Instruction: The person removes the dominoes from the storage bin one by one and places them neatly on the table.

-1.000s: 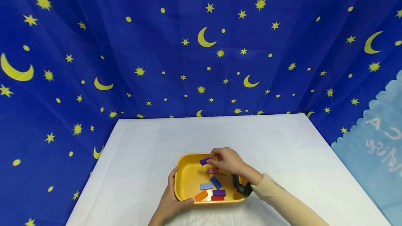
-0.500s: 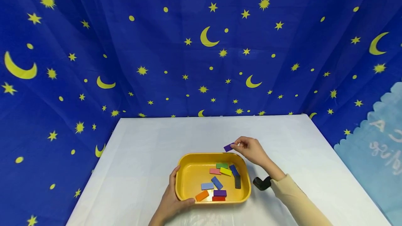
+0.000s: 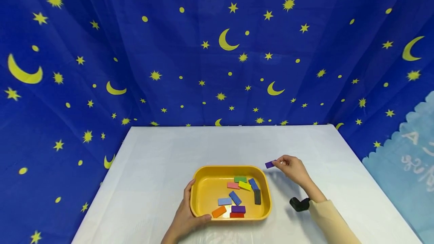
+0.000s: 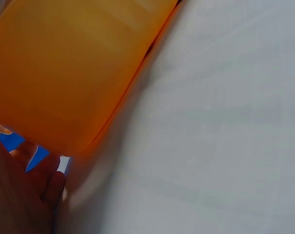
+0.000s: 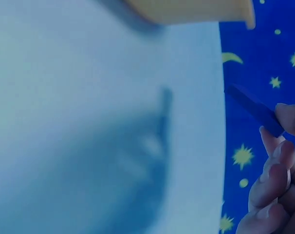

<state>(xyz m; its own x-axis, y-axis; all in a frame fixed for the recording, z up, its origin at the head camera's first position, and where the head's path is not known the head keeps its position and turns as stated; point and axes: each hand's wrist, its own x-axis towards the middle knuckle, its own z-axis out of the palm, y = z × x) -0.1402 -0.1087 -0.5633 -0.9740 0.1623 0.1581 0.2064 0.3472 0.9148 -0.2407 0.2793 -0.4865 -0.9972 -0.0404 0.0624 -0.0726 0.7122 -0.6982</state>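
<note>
Purple block (image 3: 269, 165) beyond tray rim (image 3: 269, 195)

The block held in the right fingers (image 5: 267, 190) is plain purple; the right wrist view turns it a deep violet-blue. The tray (image 3: 207, 189) is solid yellow, though orange in the left wrist view. Inside it, each block is one flat colour: a green block (image 3: 240, 179), a pink block (image 3: 233, 185), a yellow block (image 3: 245, 186), two blue blocks (image 3: 235, 198), a dark grey block (image 3: 257, 197), a pale blue block (image 3: 225, 201), an orange block (image 3: 219, 211), a purple block (image 3: 238, 209) and a red block (image 3: 237, 215). The surface (image 3: 162, 168) is white, the sleeve (image 3: 330, 217) beige. Deep blue curtains (image 3: 190, 48) carry yellow moons, stars and dots; a light blue cloth (image 3: 396, 165) bears white lettering.
</note>
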